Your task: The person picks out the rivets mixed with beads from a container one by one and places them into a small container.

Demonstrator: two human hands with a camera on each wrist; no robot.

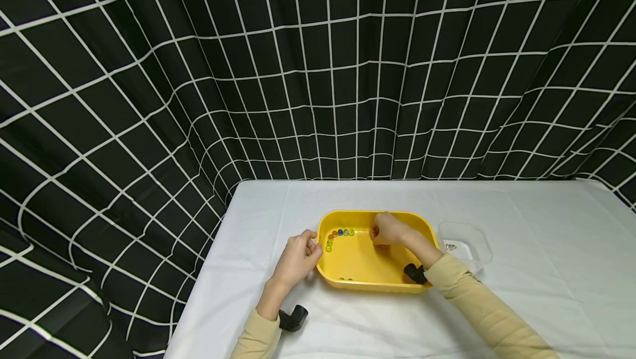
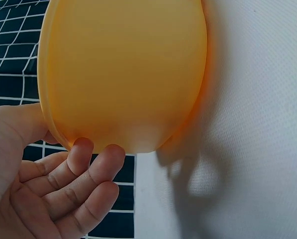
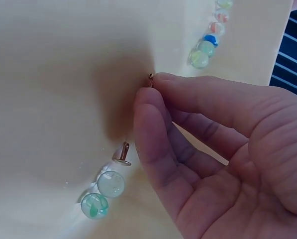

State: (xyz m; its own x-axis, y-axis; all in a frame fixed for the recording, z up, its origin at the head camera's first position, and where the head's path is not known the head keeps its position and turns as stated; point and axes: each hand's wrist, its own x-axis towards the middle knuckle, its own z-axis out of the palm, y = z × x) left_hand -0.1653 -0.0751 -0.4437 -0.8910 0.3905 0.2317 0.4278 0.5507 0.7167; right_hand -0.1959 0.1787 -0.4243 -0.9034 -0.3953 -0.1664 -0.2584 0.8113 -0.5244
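A yellow tub (image 1: 358, 268) stands on the table. My left hand (image 1: 298, 257) holds its left rim, thumb over the edge and fingertips against the outer wall (image 2: 128, 74). Inside the tub, my right hand (image 3: 213, 134) pinches a small copper-coloured metal pin (image 3: 150, 78) between thumb and forefinger; most of the pin is hidden. A similar pin with a flat round head (image 3: 122, 158) stands on the tub floor beside two clear green-tinted marbles (image 3: 102, 194). A curved row of several marbles (image 1: 340, 232) lies along the tub's back left corner.
A clear plastic container (image 1: 477, 243) with several small metal pieces (image 1: 450, 247) is right of the tub, partly behind the right forearm. White cloth (image 1: 546, 292) covers the table. A black curtain with white grid lines (image 1: 343, 88) hangs behind and at the left.
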